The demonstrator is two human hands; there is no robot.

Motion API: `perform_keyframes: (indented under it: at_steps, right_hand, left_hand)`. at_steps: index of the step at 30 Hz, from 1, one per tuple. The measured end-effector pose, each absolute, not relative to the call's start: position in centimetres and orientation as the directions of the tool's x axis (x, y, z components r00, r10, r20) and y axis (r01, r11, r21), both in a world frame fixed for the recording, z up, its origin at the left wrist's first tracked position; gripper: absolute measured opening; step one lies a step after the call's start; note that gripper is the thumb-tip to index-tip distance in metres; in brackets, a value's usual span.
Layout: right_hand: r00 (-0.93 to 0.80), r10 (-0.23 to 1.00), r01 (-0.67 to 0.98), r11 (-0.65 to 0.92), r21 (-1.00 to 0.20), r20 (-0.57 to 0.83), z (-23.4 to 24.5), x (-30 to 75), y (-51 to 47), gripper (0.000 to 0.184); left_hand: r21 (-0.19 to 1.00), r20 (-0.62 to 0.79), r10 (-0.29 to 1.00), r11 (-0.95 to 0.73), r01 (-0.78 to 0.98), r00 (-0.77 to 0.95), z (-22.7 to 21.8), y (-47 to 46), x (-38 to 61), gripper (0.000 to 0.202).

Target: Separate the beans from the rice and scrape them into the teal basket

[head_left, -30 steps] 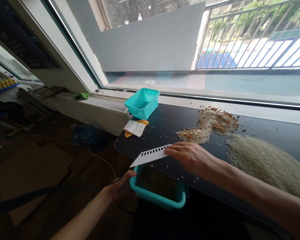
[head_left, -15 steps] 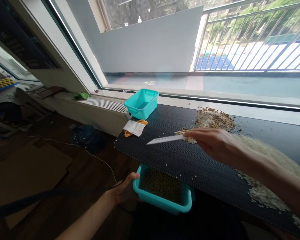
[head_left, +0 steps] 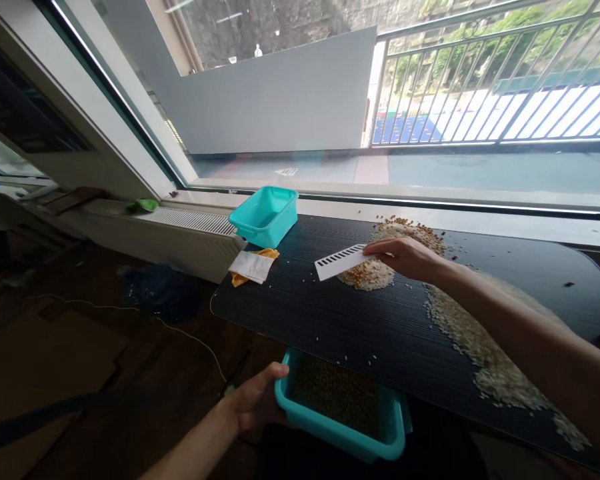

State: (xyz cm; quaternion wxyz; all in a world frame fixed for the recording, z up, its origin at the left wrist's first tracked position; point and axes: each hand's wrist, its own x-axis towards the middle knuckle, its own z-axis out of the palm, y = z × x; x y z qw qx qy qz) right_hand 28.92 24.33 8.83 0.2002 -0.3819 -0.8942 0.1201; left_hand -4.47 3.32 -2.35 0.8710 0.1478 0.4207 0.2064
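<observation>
My right hand pinches one end of a flat white slotted plastic strip, held above the black tabletop. Just under the strip and the fingers lies a small heap of white rice mixed with golden-brown kernels. Behind the hand is a larger mixed heap, partly hidden. Below the table's front edge, my left hand grips the left end of a teal plastic bin, thumb over the rim. Brownish, bean-like kernels cover the bin's bottom.
A second teal bin stands at the table's far left corner. Near it lies a white and orange cloth. A broad spread of rice lies under my right forearm. A radiator and window are beyond; a cable crosses the floor.
The white strip has turned so its slotted face shows, and my right hand has drawn slightly back over the small heap. The left hand still holds the bin. The view has shifted.
</observation>
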Motion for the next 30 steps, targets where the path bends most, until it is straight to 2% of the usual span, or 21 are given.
perform_keyframes:
  at_steps: [17, 30]
  right_hand:
    - [-0.670, 0.649, 0.509, 0.755, -0.413, 0.362, 7.2, 30.6, 17.6, 0.032]
    - [-0.645, 0.652, 0.480, 0.752, -0.451, 0.400, 6.8, 30.1, 13.6, 0.038]
  left_hand:
    - [0.414, -0.675, 0.445, 0.889, -0.198, 0.589, -2.7, 3.6, -1.5, 0.063]
    - [0.420, -0.670, 0.440, 0.889, -0.184, 0.597, -2.9, 3.5, -0.9, 0.063]
